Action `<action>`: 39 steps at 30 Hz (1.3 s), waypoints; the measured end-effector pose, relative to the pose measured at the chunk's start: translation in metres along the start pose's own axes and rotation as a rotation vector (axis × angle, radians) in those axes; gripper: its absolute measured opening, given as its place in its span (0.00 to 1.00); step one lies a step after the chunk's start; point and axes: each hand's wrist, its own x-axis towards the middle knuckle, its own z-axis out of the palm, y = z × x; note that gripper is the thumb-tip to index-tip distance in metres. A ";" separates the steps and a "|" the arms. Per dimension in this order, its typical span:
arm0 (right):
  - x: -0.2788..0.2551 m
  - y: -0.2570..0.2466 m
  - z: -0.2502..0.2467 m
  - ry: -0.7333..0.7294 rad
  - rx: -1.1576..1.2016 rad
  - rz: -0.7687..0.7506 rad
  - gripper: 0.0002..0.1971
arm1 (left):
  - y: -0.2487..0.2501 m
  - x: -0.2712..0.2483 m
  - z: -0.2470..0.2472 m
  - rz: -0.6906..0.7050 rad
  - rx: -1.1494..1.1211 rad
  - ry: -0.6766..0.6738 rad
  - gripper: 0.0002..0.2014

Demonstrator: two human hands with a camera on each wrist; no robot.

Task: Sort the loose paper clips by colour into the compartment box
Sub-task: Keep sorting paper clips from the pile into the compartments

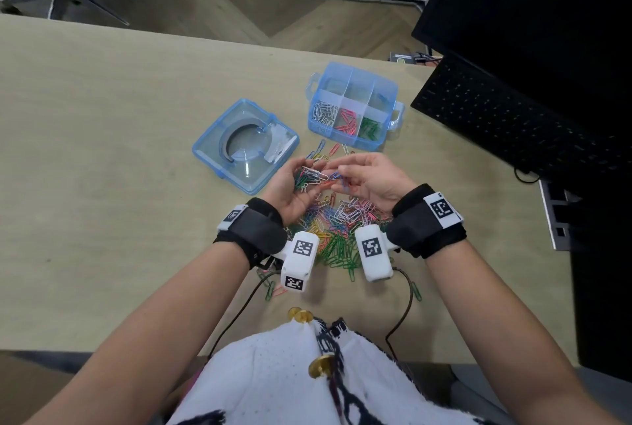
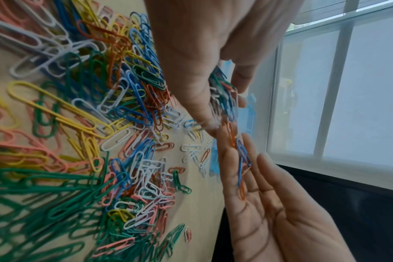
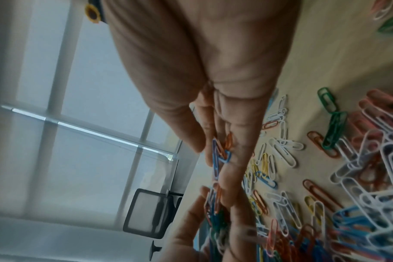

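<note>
Loose paper clips (image 1: 337, 236), mixed colours, are heaped on the table (image 1: 102, 151) between the wrists, long axes pointing every way. Above the heap, a bundle of green and white clips (image 1: 309, 178) is cupped in the left hand (image 1: 290, 185). Blue and orange clips (image 3: 221, 154) are pinched lengthwise along the fingers of the right hand (image 1: 372, 178). Beyond lies the compartment box (image 1: 354, 106), white, pink and green clips sorted in its near row, beside its lid (image 1: 244, 146).

Beige table (image 1: 102, 151): paper clip pile (image 1: 337, 233), compartment box (image 1: 354, 142), lid (image 1: 244, 146) beside it, keyboard (image 1: 513, 123).
</note>
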 end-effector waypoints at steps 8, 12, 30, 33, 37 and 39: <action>-0.002 -0.006 -0.009 -0.029 0.182 0.074 0.11 | -0.003 0.001 -0.001 -0.085 0.016 0.026 0.12; -0.003 -0.003 -0.012 -0.035 0.171 0.029 0.09 | -0.003 0.003 0.002 -0.116 0.047 0.063 0.12; 0.015 0.010 -0.013 0.170 0.149 -0.048 0.09 | -0.005 0.001 0.016 0.260 1.060 0.090 0.13; 0.017 0.009 -0.015 0.170 0.176 -0.028 0.09 | 0.000 0.002 0.014 0.264 1.018 0.055 0.16; 0.022 -0.003 -0.022 0.159 0.286 0.028 0.09 | 0.014 0.003 0.007 0.253 0.937 0.034 0.13; 0.024 -0.013 -0.027 0.103 0.375 0.055 0.11 | 0.020 0.004 0.005 0.258 0.915 0.036 0.10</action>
